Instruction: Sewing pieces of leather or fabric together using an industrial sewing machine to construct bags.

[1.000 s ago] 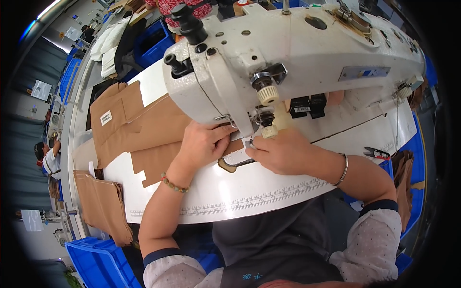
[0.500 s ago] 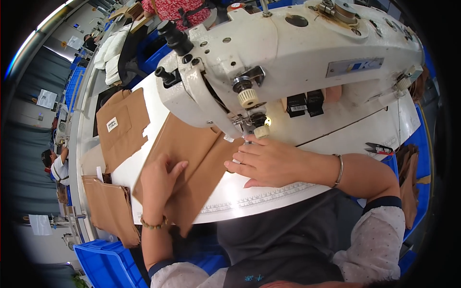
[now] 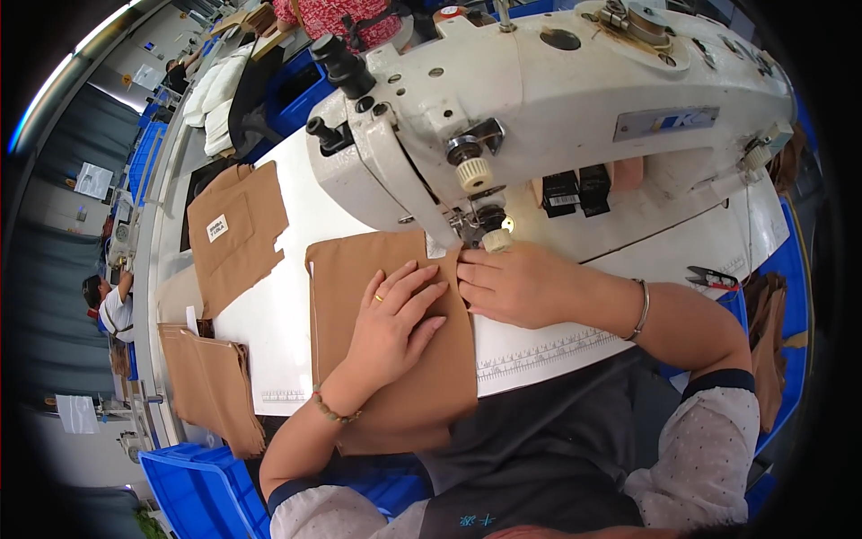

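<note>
A brown fabric piece (image 3: 404, 359) lies on the white sewing table, its upper right corner by the needle area of the white sewing machine (image 3: 539, 90). Its lower end hangs over the table's front edge. My left hand (image 3: 395, 323) rests on top of the cloth, fingers stretched out and slightly spread. At the fabric's right edge, just below the presser foot area, my right hand (image 3: 521, 283) has its fingers bent together on the border of the cloth. The thumb of that hand is hidden, and so is the exact spot under the needle.
Left of the work lie a brown panel with a white label (image 3: 238, 225) and a stack of brown pieces (image 3: 211, 377). Thread snips (image 3: 712, 278) lie at the right. Small black boxes (image 3: 575, 190) stand under the machine arm. Blue bins (image 3: 202, 490) flank the table.
The fabric has turned from a slant to nearly straight toward me. My left hand has moved right and flattened onto it; my right hand has shifted slightly right, its fingers now at the cloth's edge.
</note>
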`<state>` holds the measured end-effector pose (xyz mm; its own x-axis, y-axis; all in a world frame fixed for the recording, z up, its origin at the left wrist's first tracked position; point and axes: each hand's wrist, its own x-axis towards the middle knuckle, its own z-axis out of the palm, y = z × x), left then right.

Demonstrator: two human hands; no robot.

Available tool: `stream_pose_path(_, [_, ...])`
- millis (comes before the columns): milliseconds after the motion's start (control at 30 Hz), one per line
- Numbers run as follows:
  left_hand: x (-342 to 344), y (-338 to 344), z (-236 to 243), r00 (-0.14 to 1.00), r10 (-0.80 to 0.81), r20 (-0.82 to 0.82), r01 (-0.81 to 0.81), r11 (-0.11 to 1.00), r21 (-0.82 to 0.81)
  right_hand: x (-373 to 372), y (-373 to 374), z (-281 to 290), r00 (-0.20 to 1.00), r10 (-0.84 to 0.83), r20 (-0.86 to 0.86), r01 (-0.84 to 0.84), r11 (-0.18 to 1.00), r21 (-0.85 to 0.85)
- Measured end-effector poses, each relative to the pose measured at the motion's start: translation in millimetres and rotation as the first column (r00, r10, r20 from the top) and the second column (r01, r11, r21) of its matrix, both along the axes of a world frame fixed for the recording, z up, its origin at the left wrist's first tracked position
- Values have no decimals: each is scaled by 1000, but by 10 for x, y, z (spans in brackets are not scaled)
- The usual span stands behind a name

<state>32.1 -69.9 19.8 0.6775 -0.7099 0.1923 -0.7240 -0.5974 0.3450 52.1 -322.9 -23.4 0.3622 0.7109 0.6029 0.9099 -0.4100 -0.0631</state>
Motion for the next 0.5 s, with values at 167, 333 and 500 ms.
stream_pose_path(167, [28,-135,30,990,90,107,-98,993,71,-49,-109,81,999,-42,-20,40,997,-71])
stream_pose_path(333, [309,-190,46,993,11,118,-11,1000,-3,-81,12,90,985,22,174,-31,998,51])
stream_pose_path(500, [327,-238,-47,972,28,235,-21,999,-29,-68,4,-29,988,68,136,-70,998,9])
